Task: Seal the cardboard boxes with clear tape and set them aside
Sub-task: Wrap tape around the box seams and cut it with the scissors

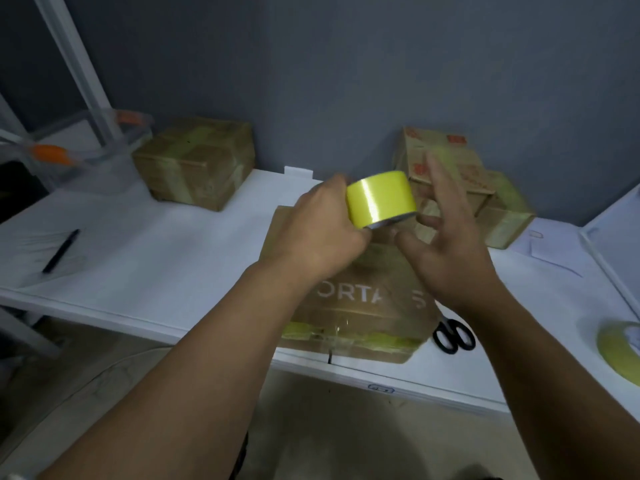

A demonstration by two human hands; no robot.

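A flat cardboard box (363, 306) with white lettering lies at the front edge of the white table (156, 244), with yellowish tape along its near side. Above it my left hand (325, 230) grips a yellow-tinted roll of tape (381, 199). My right hand (446, 244) hovers just right of the roll with its fingers spread and holds nothing. A taped box (197, 161) stands at the back left. Several more taped boxes (485, 188) are stacked at the back right.
Black scissors (453, 336) lie right of the flat box. A second tape roll (623, 348) sits at the right edge. A black pen (60, 251) lies on the left. A clear plastic bin (86, 157) with orange clips stands at the far left.
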